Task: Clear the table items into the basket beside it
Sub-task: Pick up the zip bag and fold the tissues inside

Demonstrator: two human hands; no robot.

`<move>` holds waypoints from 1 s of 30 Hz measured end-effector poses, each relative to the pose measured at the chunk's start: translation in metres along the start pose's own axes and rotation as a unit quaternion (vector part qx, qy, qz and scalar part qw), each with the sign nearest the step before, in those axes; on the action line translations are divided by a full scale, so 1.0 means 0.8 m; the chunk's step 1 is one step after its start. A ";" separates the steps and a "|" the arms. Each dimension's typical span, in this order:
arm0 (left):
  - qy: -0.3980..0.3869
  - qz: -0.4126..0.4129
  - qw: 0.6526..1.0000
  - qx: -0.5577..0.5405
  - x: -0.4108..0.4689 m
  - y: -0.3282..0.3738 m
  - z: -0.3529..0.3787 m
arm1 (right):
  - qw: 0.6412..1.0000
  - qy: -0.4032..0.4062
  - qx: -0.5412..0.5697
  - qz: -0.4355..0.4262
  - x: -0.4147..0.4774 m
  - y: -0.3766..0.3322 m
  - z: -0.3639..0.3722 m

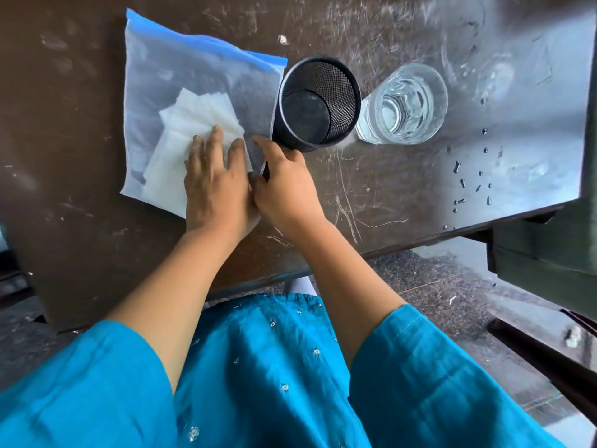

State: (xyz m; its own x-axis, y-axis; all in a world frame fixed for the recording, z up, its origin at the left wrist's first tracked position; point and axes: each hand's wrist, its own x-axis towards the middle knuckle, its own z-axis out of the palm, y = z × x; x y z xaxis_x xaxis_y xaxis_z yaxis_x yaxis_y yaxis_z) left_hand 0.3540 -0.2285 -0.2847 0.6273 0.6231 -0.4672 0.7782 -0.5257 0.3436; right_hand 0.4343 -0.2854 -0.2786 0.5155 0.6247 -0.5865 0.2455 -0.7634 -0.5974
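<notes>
A clear zip bag (181,79) with a blue seal strip lies flat on the brown table (71,130) and holds folded white tissues (193,114). My left hand (213,182) rests flat on the bag's near right part, fingers spread over the tissues. Beside it, my right hand (284,185) pinches the bag's right edge, which is lifted slightly, between thumb and fingers. A black mesh cup (318,103) stands empty just beyond my right hand, touching the bag's edge. To its right stands a glass of water (403,103).
Water drops (468,179) dot the table's right end near its edge. A dark green box-like object (542,250) sits beside and below the table's right corner. A dark bar (542,360) crosses the speckled floor at lower right.
</notes>
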 end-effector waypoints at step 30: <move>0.088 -0.110 0.760 -0.634 -0.078 0.024 -0.321 | 0.913 0.143 -0.191 -0.330 -0.155 -0.185 -0.121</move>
State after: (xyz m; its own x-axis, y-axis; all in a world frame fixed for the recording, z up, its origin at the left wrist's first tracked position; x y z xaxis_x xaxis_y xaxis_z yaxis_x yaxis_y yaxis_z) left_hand 0.3376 -0.1287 -0.0400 0.3857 0.7413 -0.5492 0.1997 0.5141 0.8342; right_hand 0.4134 -0.2657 -0.0644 0.3316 0.9429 0.0321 0.8209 -0.2716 -0.5024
